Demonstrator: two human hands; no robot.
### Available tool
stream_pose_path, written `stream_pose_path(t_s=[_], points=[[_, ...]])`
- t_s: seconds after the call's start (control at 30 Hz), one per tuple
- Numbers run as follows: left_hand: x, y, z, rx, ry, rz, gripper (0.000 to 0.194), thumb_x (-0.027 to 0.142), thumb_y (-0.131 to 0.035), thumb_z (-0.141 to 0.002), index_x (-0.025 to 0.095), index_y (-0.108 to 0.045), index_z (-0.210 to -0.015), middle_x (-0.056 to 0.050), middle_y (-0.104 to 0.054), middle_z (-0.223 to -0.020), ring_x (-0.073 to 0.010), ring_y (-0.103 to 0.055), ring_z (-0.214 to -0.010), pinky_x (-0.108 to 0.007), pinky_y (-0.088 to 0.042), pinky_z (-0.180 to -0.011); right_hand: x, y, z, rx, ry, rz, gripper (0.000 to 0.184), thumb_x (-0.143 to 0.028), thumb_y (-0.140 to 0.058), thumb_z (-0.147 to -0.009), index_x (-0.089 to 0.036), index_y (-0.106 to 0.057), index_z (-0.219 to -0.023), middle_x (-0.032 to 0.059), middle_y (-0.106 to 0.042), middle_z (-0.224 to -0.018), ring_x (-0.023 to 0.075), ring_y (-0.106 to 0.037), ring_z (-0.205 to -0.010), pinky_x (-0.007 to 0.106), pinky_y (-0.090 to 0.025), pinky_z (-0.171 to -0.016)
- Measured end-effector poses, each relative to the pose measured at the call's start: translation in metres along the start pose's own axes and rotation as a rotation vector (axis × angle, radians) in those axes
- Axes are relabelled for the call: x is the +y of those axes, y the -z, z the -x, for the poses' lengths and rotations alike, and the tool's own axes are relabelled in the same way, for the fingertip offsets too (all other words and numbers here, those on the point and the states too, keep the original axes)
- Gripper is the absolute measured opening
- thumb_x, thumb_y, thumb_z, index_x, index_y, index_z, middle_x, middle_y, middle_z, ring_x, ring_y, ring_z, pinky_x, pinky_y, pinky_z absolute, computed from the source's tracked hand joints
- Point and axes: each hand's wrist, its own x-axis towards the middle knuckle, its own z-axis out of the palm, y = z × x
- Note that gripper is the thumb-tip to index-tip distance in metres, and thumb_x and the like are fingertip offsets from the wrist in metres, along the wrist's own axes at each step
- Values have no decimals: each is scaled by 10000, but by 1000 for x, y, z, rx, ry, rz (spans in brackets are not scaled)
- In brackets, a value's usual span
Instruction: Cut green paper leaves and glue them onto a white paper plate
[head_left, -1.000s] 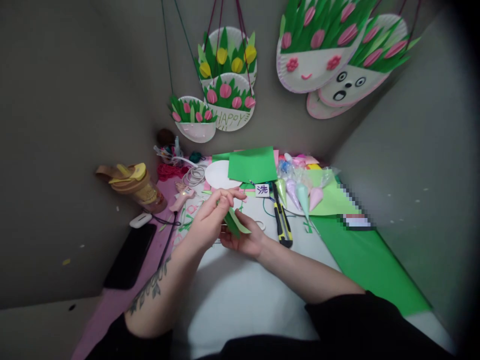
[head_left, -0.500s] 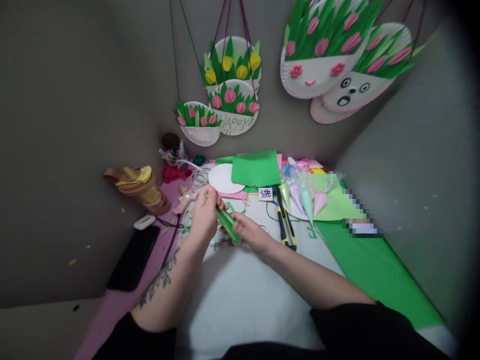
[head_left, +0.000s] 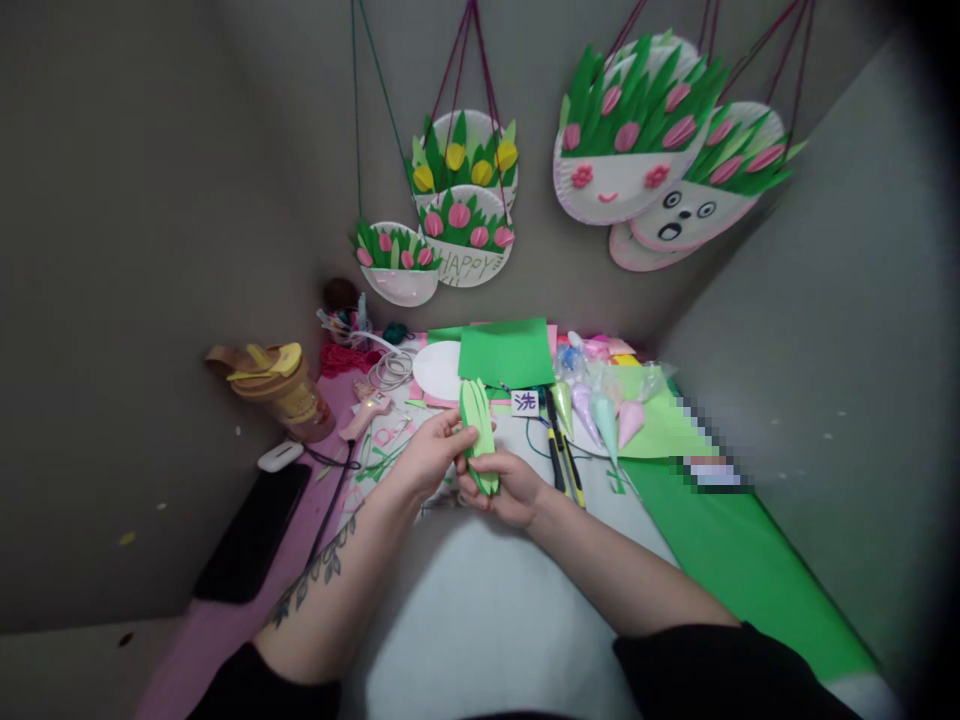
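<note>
Both hands meet over the middle of the white table (head_left: 480, 600). My right hand (head_left: 510, 487) is closed round the lower end of a bunch of green paper leaves (head_left: 478, 425), which stand upright with their tips pointing away from me. My left hand (head_left: 427, 455) touches the bunch from the left, fingers pinched on the leaves' side.
A yellow-black utility knife (head_left: 561, 448) lies just right of my hands. Behind are a green paper sheet (head_left: 506, 352), a white paper plate (head_left: 437, 370), pastel cones (head_left: 604, 410), a bottle (head_left: 281, 385) and a black phone (head_left: 247, 530) at left. Green sheet (head_left: 735, 540) covers the right. Decorated plates (head_left: 461, 215) hang on the wall.
The green leaves were lying slanted between my hands; now they stand upright in my right hand. My hands have shifted slightly and the camera has tilted down a little.
</note>
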Motion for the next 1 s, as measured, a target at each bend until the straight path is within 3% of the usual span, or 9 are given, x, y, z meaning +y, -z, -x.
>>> stream_pose_path(t_s=[0.1, 0.3, 0.43, 0.57, 0.7, 0.83, 0.9, 1.0], points=[[0, -3, 1, 35, -17, -8, 288, 364, -713, -710, 149, -565, -831, 69, -527, -551, -27, -389, -336, -155, -279, -327, 4, 2, 0, 30, 13, 70, 298, -406, -726, -715, -147, -607, -801, -7, -599, -522, 102, -516, -415, 207, -366, -409], [-4, -3, -2, 152, -50, 99, 363, 317, -799, -602, 148, -577, -836, 51, -573, -611, -28, -437, -395, -147, -283, -362, 5, -1, 0, 71, -6, 124, 437, -562, -701, -735, -151, -580, -822, 40, -667, -570, 127, -581, -412, 191, -365, -370], [-13, 2, -10, 270, -88, 180, 365, 307, -823, -573, 147, -574, -787, 39, -580, -601, -58, -504, -475, -160, -358, -442, 6, -4, -4, 218, 94, 114, 377, -458, -730, -753, -170, -563, -931, 25, -688, -634, 125, -620, -476, 183, -415, -418], [-17, 4, -15, 298, -23, 285, 360, 276, -803, -594, 158, -580, -852, -16, -658, -710, -109, -581, -546, -186, -406, -457, 6, -2, -6, 288, 66, 91, 302, -382, -750, -735, -146, -572, -796, 9, -643, -571, 91, -558, -421, 177, -378, -396], [-12, 8, -19, 385, -68, 378, 318, 171, -741, -636, 157, -590, -916, -65, -706, -877, -157, -663, -722, -228, -512, -581, 5, 0, -3, 234, -50, 129, 280, -327, -777, -684, -134, -590, -762, 1, -639, -564, 68, -538, -420, 158, -341, -379], [-4, 24, -23, 530, -180, 378, 279, 138, -696, -670, 151, -590, -927, -56, -708, -874, -141, -671, -711, -234, -528, -621, 1, -6, 5, 29, -187, 280, 309, -361, -777, -662, -154, -551, -703, 17, -659, -575, 85, -548, -424, 171, -337, -376], [-4, 29, -24, 558, -195, 351, 303, 156, -704, -669, 154, -587, -948, -61, -711, -888, -147, -669, -696, -249, -529, -610, -5, -10, 8, 31, -99, 301, 324, -384, -769, -669, -175, -530, -738, 4, -661, -582, 97, -553, -435, 188, -370, -410], [-10, 27, -25, 529, -165, 330, 340, 191, -737, -642, 148, -592, -946, -71, -711, -881, -155, -657, -677, -263, -524, -600, -16, -9, 5, 251, 205, 281, 357, -376, -785, -654, -196, -521, -814, -32, -646, -609, 90, -547, -482, 194, -394, -470]])
